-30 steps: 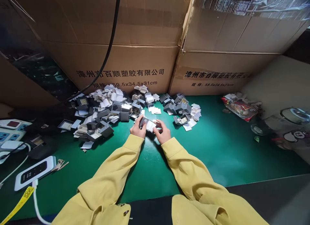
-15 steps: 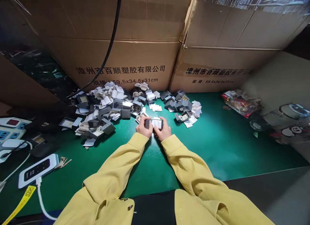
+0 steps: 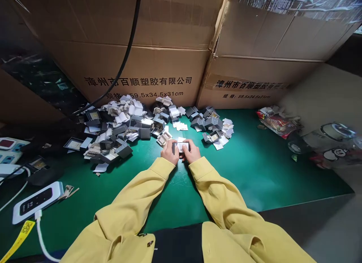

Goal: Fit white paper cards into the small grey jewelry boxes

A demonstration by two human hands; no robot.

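Between my two hands is a small dark grey box (image 3: pixel 181 147) with a white paper piece showing on its upper face. My left hand (image 3: pixel 169 152) wraps around its left end. The right end is gripped by my right hand (image 3: pixel 191 152), whose thumb lies at the front edge by the white paper. Just beyond my left hand lies a beige insert (image 3: pixel 164 138) on the green table. A few white paper slips (image 3: pixel 180 125) lie farther back. Most of the box's underside is hidden by my fingers.
A heap of grey boxes and crumpled white paper (image 3: pixel 121 116) covers the back left. A smaller pile of grey boxes (image 3: pixel 207 121) sits back right. Large cardboard cartons (image 3: pixel 138 66) wall the rear. A white device (image 3: pixel 38 200), a cable and a clear jar (image 3: pixel 338 133) flank the table (image 3: pixel 271 161).
Both hands stay on the grey box. My right thumb has shifted from the middle of the white paper toward the box's right front edge. The view has shifted slightly.
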